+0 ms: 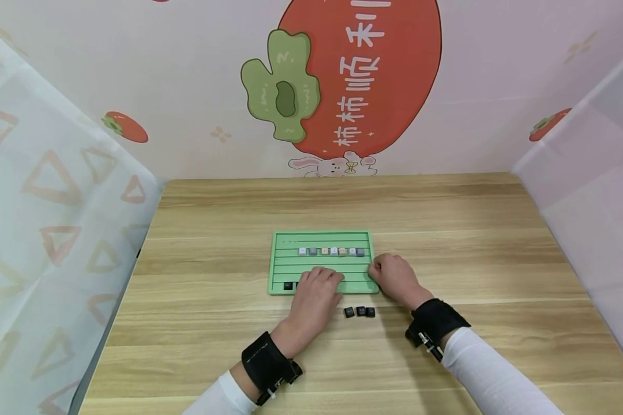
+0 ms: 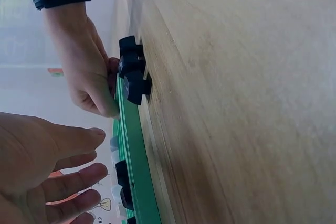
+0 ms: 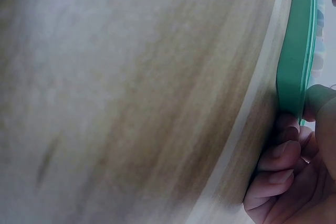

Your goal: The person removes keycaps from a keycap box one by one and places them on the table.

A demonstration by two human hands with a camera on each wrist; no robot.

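A green slotted board (image 1: 291, 269) lies flat on the table, with a row of white, grey and pale orange keycaps (image 1: 334, 252) across its upper half. On its lowest row sits a black keycap (image 1: 288, 286), and the left wrist view shows another black keycap (image 2: 126, 198) beside it. My left hand (image 1: 315, 300) is over this lower part, hiding some of the row; its fingers are loosely bent, with nothing between them and the thumb. My right hand (image 1: 398, 278) holds the board's right edge, thumb above and fingers curled at the side.
Three loose black keycaps (image 1: 360, 311) lie on the wooden table (image 1: 213, 340) just in front of the board, between my two hands. A printed backdrop (image 1: 197, 115) rises behind the table, and patterned sheets (image 1: 57, 219) hang at both sides.
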